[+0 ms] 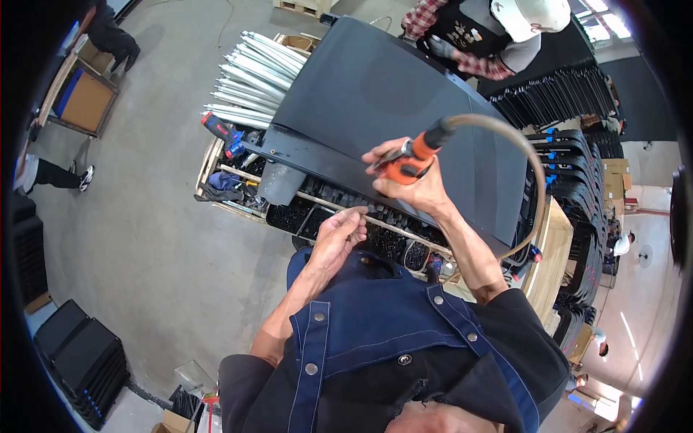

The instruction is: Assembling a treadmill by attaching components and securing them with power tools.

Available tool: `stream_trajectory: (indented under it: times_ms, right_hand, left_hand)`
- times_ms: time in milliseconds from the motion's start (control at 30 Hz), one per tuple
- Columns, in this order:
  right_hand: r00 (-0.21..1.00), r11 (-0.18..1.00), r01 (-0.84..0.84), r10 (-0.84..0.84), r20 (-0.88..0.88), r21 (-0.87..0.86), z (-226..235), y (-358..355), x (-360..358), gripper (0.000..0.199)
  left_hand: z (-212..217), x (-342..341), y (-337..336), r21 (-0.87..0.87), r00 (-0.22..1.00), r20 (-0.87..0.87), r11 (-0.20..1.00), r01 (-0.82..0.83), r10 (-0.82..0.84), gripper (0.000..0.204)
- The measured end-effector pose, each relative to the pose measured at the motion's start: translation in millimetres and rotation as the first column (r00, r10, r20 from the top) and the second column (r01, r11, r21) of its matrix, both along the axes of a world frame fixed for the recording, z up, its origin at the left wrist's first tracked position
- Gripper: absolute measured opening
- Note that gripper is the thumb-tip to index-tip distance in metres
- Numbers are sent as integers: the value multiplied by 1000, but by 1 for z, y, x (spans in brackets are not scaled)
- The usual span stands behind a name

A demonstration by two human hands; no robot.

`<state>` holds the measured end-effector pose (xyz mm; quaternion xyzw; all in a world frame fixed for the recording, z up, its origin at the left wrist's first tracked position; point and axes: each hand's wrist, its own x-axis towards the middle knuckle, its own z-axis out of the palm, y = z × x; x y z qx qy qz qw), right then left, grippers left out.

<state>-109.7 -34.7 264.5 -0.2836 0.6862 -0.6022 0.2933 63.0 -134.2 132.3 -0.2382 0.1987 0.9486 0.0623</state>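
My right hand (427,193) is wrapped round an orange air tool (404,166), held above the near edge of a large dark treadmill-like deck panel (382,86). A tan hose (535,162) curves from the tool's black end down to the right. My left hand (337,239) is closed with its fingertips pinched together, just above the bins of small black parts (317,222). What the pinch holds, if anything, is too small to make out. The tool's working end is partly hidden by my right fingers.
White metal tubes (256,76) lie stacked left of the panel. A red and blue cordless tool (222,133) rests at its left corner. Across from me stands a co-worker (498,36) in a white cap. Black frames (577,173) are stacked at the right.
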Motion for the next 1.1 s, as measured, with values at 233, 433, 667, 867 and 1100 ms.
stream_trajectory:
  times_ms: [233, 433, 667, 867, 1100]
  right_hand:
    - [935, 811, 283, -113, 337, -512, 8, 27, 0, 47]
    - [900, 762, 365, -143, 412, -534, -6, 41, 2, 45]
    - [816, 689, 520, -225, 532, -506, -20, 29, 9, 44]
    - [828, 681, 535, -306, 470, -500, -17, -8, 14, 44]
    - [842, 701, 540, -443, 308, -466, -15, -73, 28, 45]
  left_hand:
    - [5, 0, 8, 131, 987, -7, 978, -160, 163, 29]
    - [4, 1, 10, 236, 974, -116, 958, -165, 197, 29]
    - [-1, 1, -10, 209, 973, -117, 963, -171, 198, 28]
    - [7, -5, -43, 98, 972, -113, 975, -198, 208, 27]
    - [-1, -19, -102, -112, 982, -90, 979, -173, 163, 25]
